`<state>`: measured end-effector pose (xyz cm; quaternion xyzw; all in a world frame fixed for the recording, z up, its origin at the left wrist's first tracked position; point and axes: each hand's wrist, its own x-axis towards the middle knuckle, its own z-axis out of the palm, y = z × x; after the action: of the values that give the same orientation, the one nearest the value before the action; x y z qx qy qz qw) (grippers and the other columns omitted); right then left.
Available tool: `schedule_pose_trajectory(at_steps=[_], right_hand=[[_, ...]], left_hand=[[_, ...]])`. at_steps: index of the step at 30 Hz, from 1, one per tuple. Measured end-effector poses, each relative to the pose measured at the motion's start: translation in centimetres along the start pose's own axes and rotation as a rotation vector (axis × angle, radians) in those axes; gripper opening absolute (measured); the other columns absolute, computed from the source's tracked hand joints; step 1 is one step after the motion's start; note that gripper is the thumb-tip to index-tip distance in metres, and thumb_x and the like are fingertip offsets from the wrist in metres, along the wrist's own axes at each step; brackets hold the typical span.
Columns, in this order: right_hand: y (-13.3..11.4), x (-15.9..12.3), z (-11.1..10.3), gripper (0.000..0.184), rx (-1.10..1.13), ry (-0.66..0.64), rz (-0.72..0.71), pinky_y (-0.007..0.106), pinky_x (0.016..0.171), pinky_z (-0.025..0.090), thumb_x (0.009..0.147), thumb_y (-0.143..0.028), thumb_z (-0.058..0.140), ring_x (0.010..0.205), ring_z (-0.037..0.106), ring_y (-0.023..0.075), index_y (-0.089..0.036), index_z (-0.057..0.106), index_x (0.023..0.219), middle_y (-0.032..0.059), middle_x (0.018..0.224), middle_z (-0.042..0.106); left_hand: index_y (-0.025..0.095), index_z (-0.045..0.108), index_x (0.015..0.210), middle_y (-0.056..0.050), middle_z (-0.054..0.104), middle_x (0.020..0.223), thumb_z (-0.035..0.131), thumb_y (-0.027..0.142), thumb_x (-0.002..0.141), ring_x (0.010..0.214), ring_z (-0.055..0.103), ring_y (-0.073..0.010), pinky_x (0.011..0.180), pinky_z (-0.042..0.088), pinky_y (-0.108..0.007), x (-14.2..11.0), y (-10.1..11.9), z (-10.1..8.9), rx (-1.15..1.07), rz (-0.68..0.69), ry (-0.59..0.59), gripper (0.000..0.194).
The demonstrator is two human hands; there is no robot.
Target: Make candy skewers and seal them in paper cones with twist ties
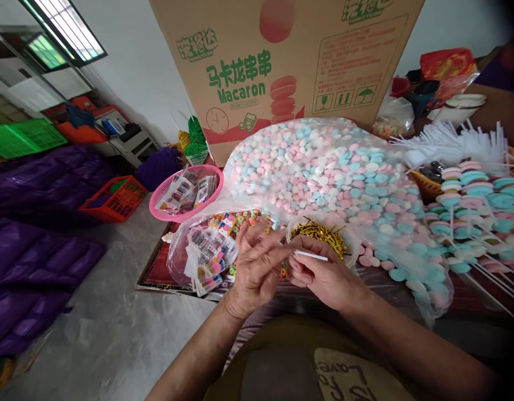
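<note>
My right hand (326, 278) is closed, with its thumb and fingers round a short white stick (310, 255). My left hand (259, 267) has its fingers spread, and its index fingertip meets the right fingers at the stick's left end. Just behind the hands sits a clear round tub (354, 252) of gold twist ties (319, 234). Left of my left hand lies a pile of small printed packets (207, 259), beside a clear bag of colourful ring-shaped pieces (244, 218). A large clear bag of pink, blue and white candy discs (315, 167) spreads behind the tub.
A Macaron carton (248, 72) stands at the back. The pink basket (156, 209) on the left holds packets. At right are disc stacks on white sticks (470, 206) and a bundle of white sticks (453, 142). Purple bags (35, 267) and a red crate (119, 203) stand on the floor.
</note>
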<state>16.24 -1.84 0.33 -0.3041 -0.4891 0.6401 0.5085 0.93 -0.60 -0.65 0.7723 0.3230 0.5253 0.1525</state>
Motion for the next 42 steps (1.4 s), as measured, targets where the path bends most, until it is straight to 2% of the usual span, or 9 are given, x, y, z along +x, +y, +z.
schedule_pose_trajectory(at_steps=[4,6,10,14,19,24,34,38,42], right_hand=[[-0.4,0.0,0.7,0.022,-0.067,0.061,-0.053,0.023,0.045,0.024,0.085,-0.033,0.050,0.045,0.031,0.0066,-0.020,0.046,0.069,-0.0068,0.053,0.038],[-0.1,0.0,0.9,0.017,-0.289,-0.033,-0.054,0.023,0.047,0.025,0.083,-0.028,0.050,0.049,0.033,0.0074,-0.019,0.049,0.069,-0.0054,0.056,0.041],[0.6,1.1,0.9,0.022,-0.540,-0.115,0.023,0.024,0.050,0.026,0.079,-0.025,0.048,0.051,0.033,0.0082,-0.019,0.042,0.058,-0.0057,0.052,0.038],[0.5,2.2,1.3,0.023,-0.506,0.035,0.031,0.023,0.049,0.024,0.078,-0.026,0.047,0.050,0.034,0.0080,-0.019,0.041,0.058,-0.0060,0.051,0.038],[1.2,2.4,2.6,0.025,-0.132,0.062,0.271,0.022,0.041,0.016,0.066,-0.028,0.054,0.040,0.023,0.0048,-0.020,0.038,0.050,-0.0089,0.042,0.030],[0.8,3.3,2.4,0.023,0.064,0.098,0.337,0.021,0.035,0.011,0.063,-0.032,0.051,0.031,0.018,0.0024,-0.021,0.036,0.050,-0.0102,0.038,0.031],[1.5,1.9,2.7,0.026,0.336,0.085,0.478,0.019,0.035,0.009,0.059,-0.030,0.060,0.030,0.021,0.0007,-0.019,0.038,0.052,-0.0102,0.042,0.037],[2.9,1.7,2.6,0.033,0.451,0.061,0.522,0.018,0.034,0.012,0.061,-0.035,0.062,0.032,0.017,0.0001,-0.019,0.033,0.055,-0.0115,0.044,0.034],[3.3,1.6,2.2,0.041,0.510,0.004,0.504,0.018,0.034,0.014,0.063,-0.043,0.063,0.034,0.014,0.0009,-0.020,0.030,0.056,-0.0122,0.045,0.026]], left_hand=[[0.020,0.053,0.124,-0.014,0.060,0.119,0.039,0.065,0.084,0.117,0.053,-0.0282,0.097,0.042,-0.049,0.5,-0.2,-1.6,-0.494,-0.781,-0.042,0.062],[0.016,0.052,0.123,-0.016,0.064,0.109,0.020,0.078,0.078,0.100,0.062,-0.0288,0.085,0.049,-0.048,1.3,-0.3,-3.0,-0.881,-1.014,-0.115,0.082],[0.023,0.055,0.121,-0.011,0.070,0.101,0.015,0.083,0.074,0.076,0.067,-0.0241,0.071,0.053,-0.043,2.6,-0.9,-6.2,-1.137,-0.927,0.041,0.086],[0.009,0.067,0.103,-0.017,0.072,0.083,0.015,0.084,0.072,0.079,0.067,-0.0284,0.077,0.051,-0.046,2.1,-1.9,-6.3,-1.119,-1.161,-0.332,0.096],[0.020,0.071,0.091,-0.008,0.071,0.068,0.012,0.090,0.064,0.077,0.066,-0.0264,0.089,0.045,-0.049,1.5,-1.4,-5.8,-1.152,-0.969,-0.087,0.096],[0.010,0.070,0.067,-0.015,0.069,0.063,0.024,0.088,0.065,0.075,0.067,-0.0305,0.086,0.046,-0.050,0.6,-1.4,-5.2,-0.996,-1.151,-0.512,0.091],[0.017,0.068,0.090,-0.005,0.069,0.088,0.061,0.048,0.080,0.089,0.061,-0.0180,0.087,0.044,-0.031,-0.4,0.0,-0.6,-0.863,-0.994,-0.034,0.033],[0.015,0.066,0.089,-0.002,0.063,0.073,0.066,0.048,0.075,0.072,0.058,-0.0150,0.073,0.048,-0.029,-1.0,0.1,0.5,-0.925,-1.034,-0.035,0.036],[0.018,0.064,0.101,-0.002,0.064,0.083,0.059,0.051,0.080,0.082,0.059,-0.0164,0.079,0.048,-0.030,-2.0,0.2,0.9,-0.740,-0.980,-0.063,0.039]])
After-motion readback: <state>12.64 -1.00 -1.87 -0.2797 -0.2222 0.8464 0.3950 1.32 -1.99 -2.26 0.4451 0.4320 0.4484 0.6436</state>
